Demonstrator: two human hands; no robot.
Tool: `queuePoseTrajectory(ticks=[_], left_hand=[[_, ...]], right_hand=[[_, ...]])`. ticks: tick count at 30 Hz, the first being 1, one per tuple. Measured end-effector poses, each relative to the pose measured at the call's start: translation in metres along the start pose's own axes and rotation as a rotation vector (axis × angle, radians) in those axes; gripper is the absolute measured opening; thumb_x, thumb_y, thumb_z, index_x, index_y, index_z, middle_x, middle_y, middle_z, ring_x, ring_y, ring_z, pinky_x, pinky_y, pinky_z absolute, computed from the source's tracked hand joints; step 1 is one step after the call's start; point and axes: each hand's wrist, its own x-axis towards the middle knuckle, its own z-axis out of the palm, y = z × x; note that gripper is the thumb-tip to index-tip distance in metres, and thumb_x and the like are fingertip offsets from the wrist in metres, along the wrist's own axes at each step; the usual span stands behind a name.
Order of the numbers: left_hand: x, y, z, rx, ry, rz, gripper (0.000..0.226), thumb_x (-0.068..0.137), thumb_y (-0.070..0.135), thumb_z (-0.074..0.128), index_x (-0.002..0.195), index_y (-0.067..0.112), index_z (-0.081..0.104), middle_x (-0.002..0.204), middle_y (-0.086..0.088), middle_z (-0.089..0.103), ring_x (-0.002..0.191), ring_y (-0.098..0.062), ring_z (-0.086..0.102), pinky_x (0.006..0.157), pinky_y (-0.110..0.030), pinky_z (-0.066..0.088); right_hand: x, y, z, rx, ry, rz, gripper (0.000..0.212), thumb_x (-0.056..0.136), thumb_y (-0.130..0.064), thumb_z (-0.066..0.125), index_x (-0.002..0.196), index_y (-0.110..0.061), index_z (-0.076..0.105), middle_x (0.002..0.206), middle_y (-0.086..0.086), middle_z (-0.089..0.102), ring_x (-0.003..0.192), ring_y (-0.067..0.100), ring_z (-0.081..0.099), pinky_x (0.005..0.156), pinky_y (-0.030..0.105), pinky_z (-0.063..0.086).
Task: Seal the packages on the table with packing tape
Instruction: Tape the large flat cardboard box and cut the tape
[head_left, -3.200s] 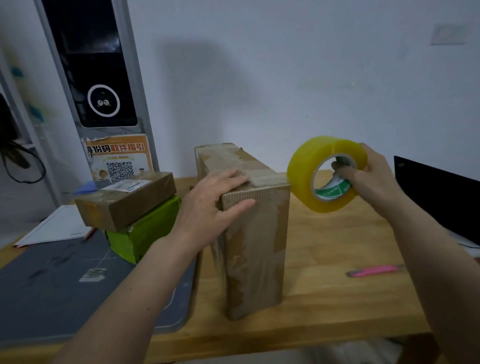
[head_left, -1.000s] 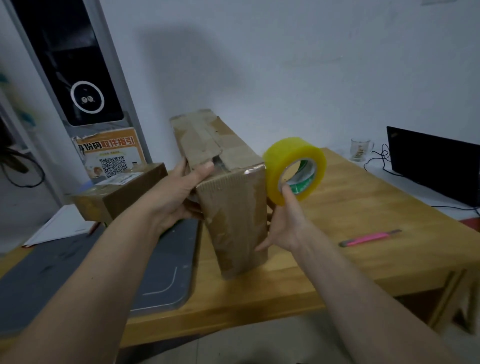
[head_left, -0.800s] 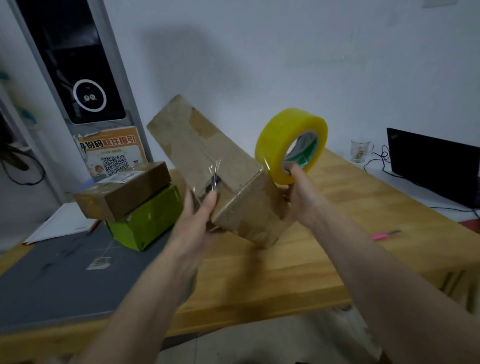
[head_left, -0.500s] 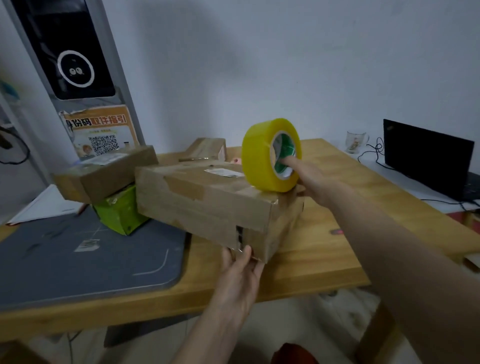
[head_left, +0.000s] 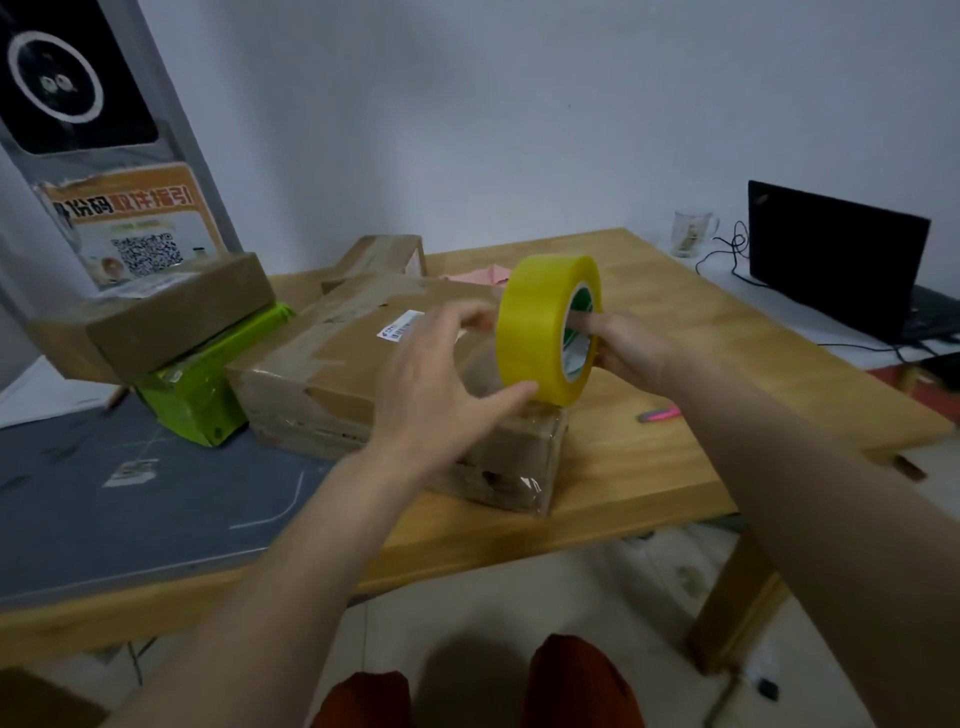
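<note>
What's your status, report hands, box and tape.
Right hand grips tape roll standing on box. Left hand open, thumb touching the roll. Box flat on table, nothing blocking.

On the orange-and-white poster (head_left: 132, 228) I see a QR code and blurred Chinese characters I can't read surely; the white barcode label (head_left: 400, 326) on my brown cardboard box (head_left: 343, 364) is too small.

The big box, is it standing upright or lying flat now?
Lying flat. The box rests on its broad side on the table, label facing up.
</note>
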Motion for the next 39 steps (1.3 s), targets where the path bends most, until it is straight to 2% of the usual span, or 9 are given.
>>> queuePoseTrajectory(ticks=[3,11,16,20,23,27,31,34,39], left_hand=[[0.036,-0.021,0.006,-0.019,-0.473,-0.149,0.114,0.042,0.076,0.078,0.141,0.044,0.033,0.137,0.033,0.041,0.129,0.003,0.039,0.107,-0.024,0.036],[0.046,-0.034,0.053,0.434,-0.844,-0.121,0.127,0.044,0.103,0.034,0.154,0.042,0.014,0.163,0.015,0.004,0.150,-0.011,0.000,0.122,-0.042,0.007],[0.049,-0.020,0.071,0.349,-0.740,-0.218,0.113,0.053,0.098,0.038,0.149,0.038,0.035,0.159,0.011,0.024,0.148,-0.016,0.014,0.120,-0.042,0.020],[0.066,-0.019,0.081,0.090,-0.541,-0.408,0.056,0.070,0.069,0.071,0.107,0.027,0.065,0.111,0.002,0.062,0.106,-0.017,0.057,0.084,-0.034,0.049],[0.081,-0.023,0.084,-0.126,-0.512,-0.439,0.057,0.070,0.046,0.084,0.119,0.029,0.059,0.108,0.006,0.066,0.097,-0.006,0.061,0.084,-0.025,0.051],[0.090,-0.025,0.092,-0.215,-0.571,-0.357,0.044,0.071,0.037,0.086,0.106,0.035,0.060,0.085,0.019,0.064,0.069,0.019,0.057,0.053,0.000,0.039],[0.089,-0.028,0.099,-0.321,-0.530,-0.357,0.033,0.072,0.026,0.086,0.093,0.033,0.063,0.083,0.017,0.067,0.070,0.017,0.059,0.055,-0.002,0.042],[0.089,-0.032,0.095,-0.460,-0.514,-0.402,0.040,0.070,0.020,0.086,0.106,0.025,0.069,0.095,0.006,0.074,0.085,0.000,0.069,0.073,-0.016,0.053],[0.088,-0.034,0.092,-0.509,-0.483,-0.420,0.049,0.064,0.022,0.090,0.109,0.018,0.071,0.098,0.000,0.075,0.093,-0.016,0.071,0.086,-0.037,0.056]], right_hand=[[-0.001,0.002,0.000,-0.013,0.001,-0.009,0.064,0.064,-0.052,0.069,0.117,-0.018,0.061,0.118,0.004,0.069,0.109,0.022,0.065,0.090,0.036,0.051],[0.014,-0.007,-0.031,0.031,0.143,-0.011,0.031,0.089,-0.036,0.066,0.111,-0.015,0.064,0.115,0.011,0.070,0.103,0.029,0.068,0.086,0.046,0.056],[0.027,-0.007,-0.032,-0.081,0.157,-0.058,0.031,0.083,-0.047,0.066,0.100,-0.021,0.066,0.105,0.005,0.071,0.102,0.025,0.067,0.086,0.038,0.053],[0.039,-0.002,-0.030,0.055,0.223,-0.117,0.027,0.089,-0.037,0.064,0.106,-0.016,0.065,0.111,0.010,0.069,0.108,0.028,0.064,0.097,0.045,0.051],[0.043,0.008,-0.031,0.146,0.291,-0.139,0.038,0.092,-0.030,0.062,0.121,-0.006,0.061,0.117,0.016,0.067,0.109,0.032,0.064,0.097,0.049,0.051],[0.046,0.016,-0.040,0.112,0.305,-0.162,0.035,0.094,-0.032,0.059,0.120,-0.009,0.062,0.116,0.014,0.068,0.108,0.028,0.065,0.092,0.045,0.053],[0.047,0.012,-0.046,-0.067,0.310,-0.207,0.011,0.099,-0.033,0.053,0.092,-0.029,0.060,0.073,-0.020,0.068,0.064,-0.010,0.063,0.055,0.010,0.046],[0.047,0.006,-0.045,-0.184,0.315,-0.213,0.028,0.100,-0.038,0.049,0.074,-0.027,0.050,0.042,-0.021,0.051,0.035,-0.005,0.043,0.035,0.014,0.031],[0.043,-0.010,-0.051,-0.366,0.301,-0.289,0.026,0.096,-0.043,0.054,0.093,-0.018,0.059,0.048,-0.008,0.056,0.034,0.012,0.047,0.032,0.022,0.033]])
